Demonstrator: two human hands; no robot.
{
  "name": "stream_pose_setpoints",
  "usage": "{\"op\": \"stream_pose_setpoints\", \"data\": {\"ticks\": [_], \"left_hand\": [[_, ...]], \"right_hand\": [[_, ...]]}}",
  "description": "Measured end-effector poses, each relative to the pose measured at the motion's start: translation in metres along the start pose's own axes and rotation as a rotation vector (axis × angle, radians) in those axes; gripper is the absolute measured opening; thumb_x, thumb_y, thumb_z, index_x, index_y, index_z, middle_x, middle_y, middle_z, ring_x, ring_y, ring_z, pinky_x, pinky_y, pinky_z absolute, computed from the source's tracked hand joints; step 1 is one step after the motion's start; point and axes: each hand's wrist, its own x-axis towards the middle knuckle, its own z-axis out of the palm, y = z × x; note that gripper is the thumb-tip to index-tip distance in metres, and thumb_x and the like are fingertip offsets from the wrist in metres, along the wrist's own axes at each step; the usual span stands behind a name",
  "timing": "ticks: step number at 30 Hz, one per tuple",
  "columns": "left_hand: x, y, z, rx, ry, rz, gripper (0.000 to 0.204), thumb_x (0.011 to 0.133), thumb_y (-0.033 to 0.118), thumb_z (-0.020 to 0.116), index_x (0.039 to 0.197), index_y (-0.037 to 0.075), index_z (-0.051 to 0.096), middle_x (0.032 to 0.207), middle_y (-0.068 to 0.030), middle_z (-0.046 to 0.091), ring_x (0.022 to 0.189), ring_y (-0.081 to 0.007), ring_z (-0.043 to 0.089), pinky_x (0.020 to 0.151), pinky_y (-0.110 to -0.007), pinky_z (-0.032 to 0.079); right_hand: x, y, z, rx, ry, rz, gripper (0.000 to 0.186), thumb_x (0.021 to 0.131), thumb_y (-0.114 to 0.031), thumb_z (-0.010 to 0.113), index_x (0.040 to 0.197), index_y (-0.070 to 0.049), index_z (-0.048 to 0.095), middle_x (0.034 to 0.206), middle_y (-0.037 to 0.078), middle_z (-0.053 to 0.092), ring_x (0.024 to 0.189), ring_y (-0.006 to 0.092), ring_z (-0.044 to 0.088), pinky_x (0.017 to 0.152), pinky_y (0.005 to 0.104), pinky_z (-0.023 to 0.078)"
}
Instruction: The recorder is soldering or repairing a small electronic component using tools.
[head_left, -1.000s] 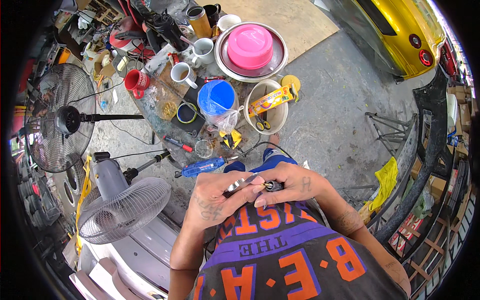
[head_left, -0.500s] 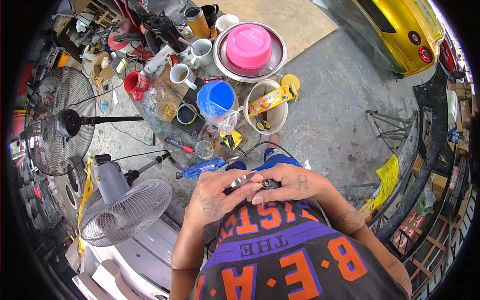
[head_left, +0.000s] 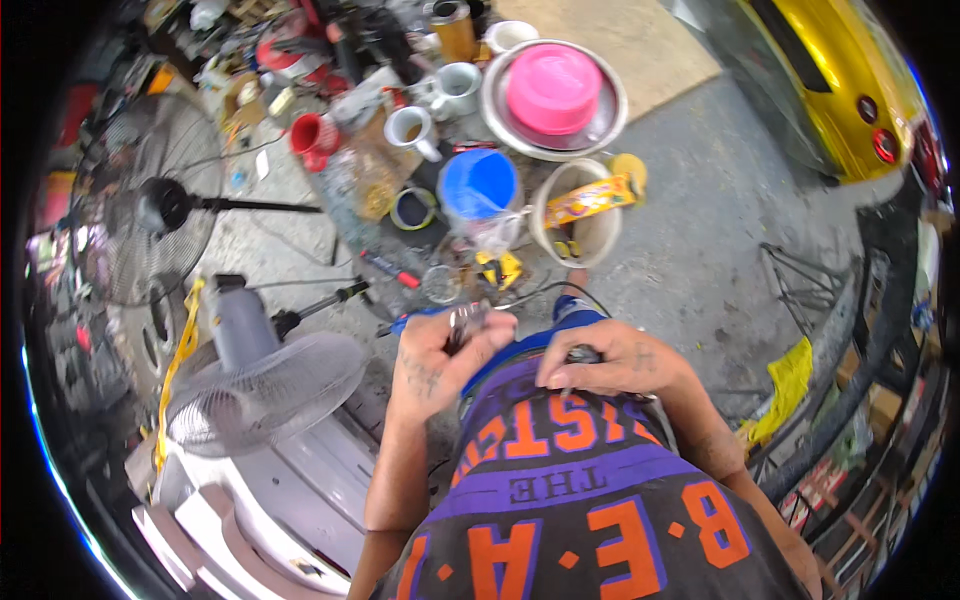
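My left hand [head_left: 422, 368] is closed around a small dark and silvery metal piece [head_left: 464, 324]; its kind is too blurred to make out. Apart from it, my right hand [head_left: 632, 362] pinches a short dark cylindrical piece [head_left: 584, 354] in front of my shirt. Part of a blue handheld power tool [head_left: 402, 325] shows behind my left hand, which hides most of it. Just beyond my hands, a small clear cup [head_left: 441, 284] and a yellow and black item [head_left: 498, 268] lie at the table's near edge.
A white bucket [head_left: 540, 225] carries a yellow box [head_left: 590, 200]. Beside it stand a bagged blue-topped container [head_left: 480, 185], a metal basin [head_left: 612, 118] under a pink bowl [head_left: 553, 90], and several mugs. Two fans, one a grey fan [head_left: 265, 395], stand left; a yellow car [head_left: 850, 100] is far right.
My hands have drawn apart, each keeping its small piece. The view has shifted, so the table things appear further right. The blue power tool is now mostly covered by my left hand.
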Motion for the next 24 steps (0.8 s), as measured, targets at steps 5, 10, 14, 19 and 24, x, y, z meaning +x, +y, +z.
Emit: {"op": "stream_pose_setpoints", "data": {"ticks": [5, 10, 14, 19, 24], "left_hand": [[0.011, -0.147, -0.034, 0.024, 0.350, -0.235, 0.028, 0.092, 0.025, 0.056, 0.095, 0.000, 0.069, 0.059, -0.0016, 0.053, 0.055, -0.0077, 0.047, 0.053, -0.027, 0.038], [0.021, -0.293, -0.040, 0.268, 0.503, -0.238, 0.027, 0.091, 0.024, 0.055, 0.086, -0.001, 0.065, 0.065, -0.0153, 0.061, 0.059, -0.0303, 0.059, 0.058, -0.040, 0.045], [0.055, -0.299, -0.019, 0.560, 0.548, -0.160, 0.026, 0.088, 0.022, 0.058, 0.082, -0.003, 0.062, 0.076, -0.0253, 0.062, 0.075, -0.0424, 0.061, 0.070, -0.049, 0.046], [0.081, -0.302, -0.010, 0.401, 0.696, -0.163, 0.024, 0.085, 0.020, 0.061, 0.079, -0.003, 0.062, 0.076, -0.0245, 0.064, 0.077, -0.0424, 0.062, 0.072, -0.048, 0.048], [0.087, -0.310, -0.008, 0.270, 0.791, -0.180, 0.020, 0.084, 0.016, 0.062, 0.085, -0.004, 0.061, 0.078, -0.0226, 0.064, 0.076, -0.0403, 0.062, 0.070, -0.047, 0.047]], "right_hand": [[-0.012, 0.011, -0.006, 0.113, 0.102, 0.063, 0.018, 0.091, -0.020, 0.065, 0.097, -0.004, 0.066, 0.074, -0.001, 0.060, 0.054, 0.0018, 0.044, 0.045, 0.0197, 0.032], [-0.013, 0.009, 0.002, 0.129, 0.136, 0.026, 0.017, 0.091, -0.019, 0.065, 0.094, -0.003, 0.066, 0.070, -0.001, 0.058, 0.050, 0.0012, 0.041, 0.042, 0.0199, 0.029], [-0.013, 0.012, 0.006, 0.109, 0.158, 0.010, 0.017, 0.091, -0.020, 0.065, 0.094, -0.003, 0.066, 0.068, -0.002, 0.056, 0.049, 0.0014, 0.040, 0.043, 0.0201, 0.029], [-0.016, 0.016, 0.010, 0.096, 0.191, -0.004, 0.016, 0.092, -0.019, 0.065, 0.094, -0.003, 0.065, 0.063, -0.004, 0.053, 0.048, 0.0015, 0.040, 0.043, 0.0204, 0.029], [-0.022, 0.016, 0.011, 0.125, 0.225, 0.006, 0.016, 0.092, -0.018, 0.064, 0.094, -0.002, 0.065, 0.060, -0.005, 0.051, 0.048, 0.0013, 0.039, 0.043, 0.0205, 0.028]]}}
